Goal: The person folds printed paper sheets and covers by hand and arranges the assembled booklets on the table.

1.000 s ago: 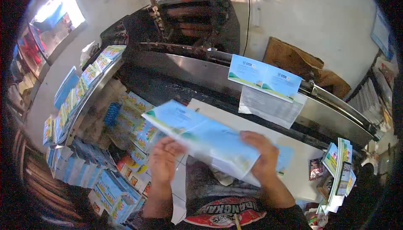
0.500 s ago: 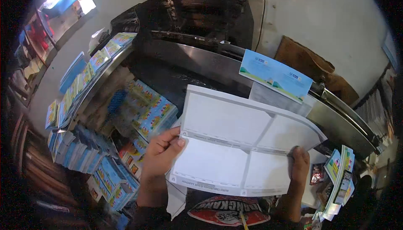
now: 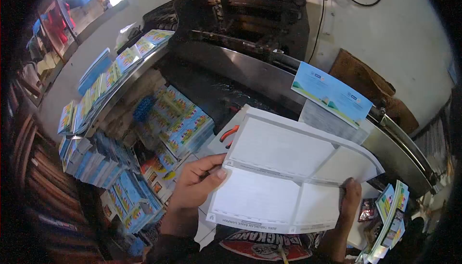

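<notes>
Booklet sheets [image 3: 260,194], printed but seemingly uncut, panels unfilled, grip of left hand [image 3: 198,182] and right hand [image 3: 351,199] closed on opposite edges, colour-printed stack [image 3: 185,119] alongside.

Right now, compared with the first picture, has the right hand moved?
Yes. Judged against the blue printed sheet on the metal panel, the right hand is farther right and somewhat nearer the wearer's body.

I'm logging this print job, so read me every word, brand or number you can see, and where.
"BUKU TABUNGAN BANK SAMPAH", upside down: held sheet
"ANGKAN", ends unclear: garment print
Too small or blurred: blue card, stacked prints, red packet, everything else.
</notes>
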Motion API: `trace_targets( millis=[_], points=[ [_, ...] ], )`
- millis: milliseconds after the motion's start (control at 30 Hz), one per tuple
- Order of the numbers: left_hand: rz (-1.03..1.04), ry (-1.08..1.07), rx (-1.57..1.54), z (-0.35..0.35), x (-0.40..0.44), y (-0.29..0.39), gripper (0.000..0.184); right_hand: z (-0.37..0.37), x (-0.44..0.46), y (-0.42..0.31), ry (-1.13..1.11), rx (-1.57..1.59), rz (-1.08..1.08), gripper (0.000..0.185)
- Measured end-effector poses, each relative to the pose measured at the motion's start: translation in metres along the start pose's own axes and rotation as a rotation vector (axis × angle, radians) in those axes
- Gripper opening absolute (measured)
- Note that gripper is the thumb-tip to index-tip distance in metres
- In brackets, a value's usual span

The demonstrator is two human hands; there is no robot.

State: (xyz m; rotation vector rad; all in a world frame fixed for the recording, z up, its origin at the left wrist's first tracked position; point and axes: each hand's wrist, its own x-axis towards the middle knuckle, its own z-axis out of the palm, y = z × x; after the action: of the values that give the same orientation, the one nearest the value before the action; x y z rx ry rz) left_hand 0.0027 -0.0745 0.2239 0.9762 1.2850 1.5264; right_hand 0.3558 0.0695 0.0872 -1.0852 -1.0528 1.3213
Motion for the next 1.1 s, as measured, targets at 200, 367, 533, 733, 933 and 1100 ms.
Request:
trace_targets(
  millis=[200,367,533,733,933,1100],
  points=[
    [0.092,-0.054,0.035,-0.011,0.01,-0.019,0.019,0.007,0.005,-0.006,-0.357,0.378,-0.209,0.016],
    [0.662,0.097,0.217,-0.008,0.028,-0.041,0.015,0.016,0.001,-0.021,-0.391,0.041,-0.656,0.023],
    [0.702,-0.054,0.182,-0.016,0.023,-0.043,0.016,-0.017,0.019,-0.015,-0.547,-0.049,-0.87,0.021],
    [0.797,-0.144,0.208,-0.02,0.025,-0.045,0.015,-0.025,0.014,-0.017,-0.575,0.068,-0.78,0.02],
    [0.502,0.146,0.187,-0.009,0.012,-0.053,0.037,-0.03,0.005,-0.014,-0.494,0.048,-0.862,0.016],
    [0.755,0.054,0.773,-0.011,0.027,-0.045,0.046,-0.025,-0.006,-0.047,-0.465,-0.212,-0.558,0.019]
  ],
)
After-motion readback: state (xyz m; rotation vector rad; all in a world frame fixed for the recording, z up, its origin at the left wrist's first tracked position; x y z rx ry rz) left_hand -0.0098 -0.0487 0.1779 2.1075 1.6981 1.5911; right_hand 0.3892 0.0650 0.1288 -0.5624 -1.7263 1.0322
